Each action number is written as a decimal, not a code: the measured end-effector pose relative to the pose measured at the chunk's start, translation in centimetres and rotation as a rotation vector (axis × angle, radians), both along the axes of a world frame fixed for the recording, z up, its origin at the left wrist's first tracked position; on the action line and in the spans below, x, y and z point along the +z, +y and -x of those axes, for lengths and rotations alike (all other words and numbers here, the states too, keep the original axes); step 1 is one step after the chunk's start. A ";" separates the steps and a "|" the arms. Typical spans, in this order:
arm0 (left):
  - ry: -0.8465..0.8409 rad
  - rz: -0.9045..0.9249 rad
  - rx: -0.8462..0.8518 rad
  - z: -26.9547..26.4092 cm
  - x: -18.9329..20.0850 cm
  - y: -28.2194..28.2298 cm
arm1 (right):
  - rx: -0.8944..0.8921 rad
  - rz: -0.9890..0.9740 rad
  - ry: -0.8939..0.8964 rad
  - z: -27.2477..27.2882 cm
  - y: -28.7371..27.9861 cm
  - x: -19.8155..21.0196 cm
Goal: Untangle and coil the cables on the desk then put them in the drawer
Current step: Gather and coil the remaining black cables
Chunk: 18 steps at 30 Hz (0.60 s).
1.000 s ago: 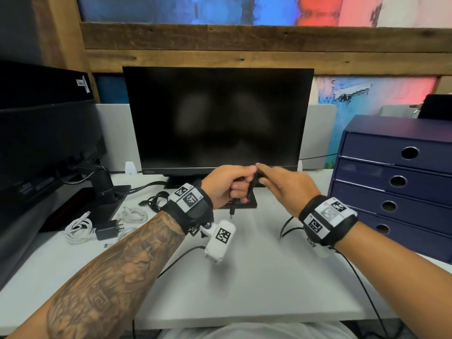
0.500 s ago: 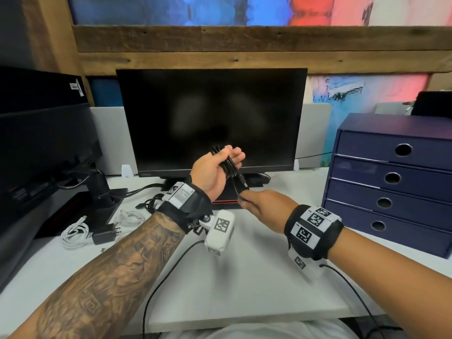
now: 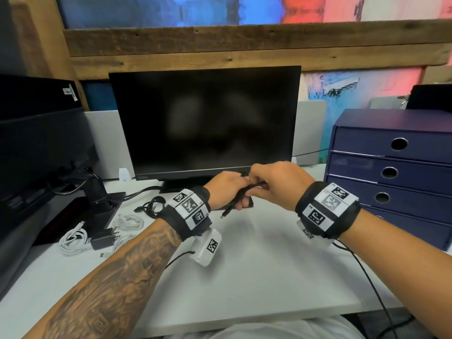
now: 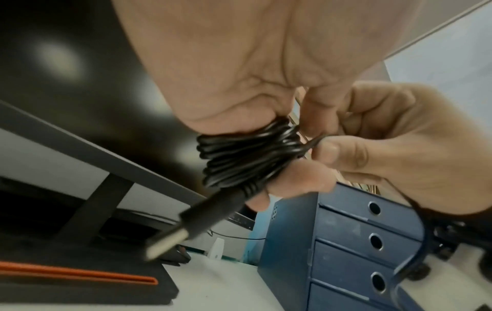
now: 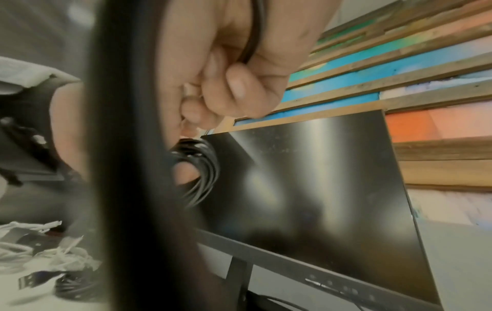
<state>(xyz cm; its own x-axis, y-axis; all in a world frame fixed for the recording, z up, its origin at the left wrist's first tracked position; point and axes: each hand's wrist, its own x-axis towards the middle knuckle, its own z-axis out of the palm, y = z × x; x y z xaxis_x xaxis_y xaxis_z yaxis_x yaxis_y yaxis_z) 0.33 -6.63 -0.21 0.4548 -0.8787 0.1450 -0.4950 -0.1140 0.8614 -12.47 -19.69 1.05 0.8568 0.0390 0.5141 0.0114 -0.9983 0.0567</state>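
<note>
A black USB cable (image 3: pixel 241 194) (image 4: pixel 247 160) is wound in several turns around my left hand's fingers, its plug (image 4: pixel 170 242) hanging down. My left hand (image 3: pixel 226 190) grips this coil in front of the monitor. My right hand (image 3: pixel 274 184) (image 4: pixel 372 145) pinches the free end of the same cable right beside the coil (image 5: pixel 198 168). Another coiled black cable (image 3: pixel 154 206) lies on the desk at the left, with several white cables (image 3: pixel 73 242) and a black charger (image 3: pixel 102 239) nearer the desk's left edge. The blue drawer unit (image 3: pixel 391 172) stands at the right, all drawers closed.
A black monitor (image 3: pixel 205 121) stands behind my hands on a dark stand. A second monitor on an arm (image 3: pixel 95 192) occupies the left side. The white desk (image 3: pixel 244 277) stretches bare in front of my hands. Thin black wires run from my wrist cameras.
My right hand came up from below the coil to meet the left hand, carrying the cable end round it. The left hand turned palm down and dropped slightly.
</note>
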 end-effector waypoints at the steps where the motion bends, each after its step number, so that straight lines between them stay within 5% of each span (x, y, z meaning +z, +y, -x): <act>1: 0.027 -0.034 -0.028 0.2 0.1 0.1 | 0.008 0.005 -0.010 0.0 -0.3 0.3; 11: 0.509 -0.009 -0.299 -0.6 2.1 2.1 | 0.109 -0.021 -0.206 -0.6 -3.1 -0.2; 18: 0.933 0.458 -0.344 1.4 3.1 1.6 | 0.036 -0.371 -0.024 -1.7 -1.7 -2.5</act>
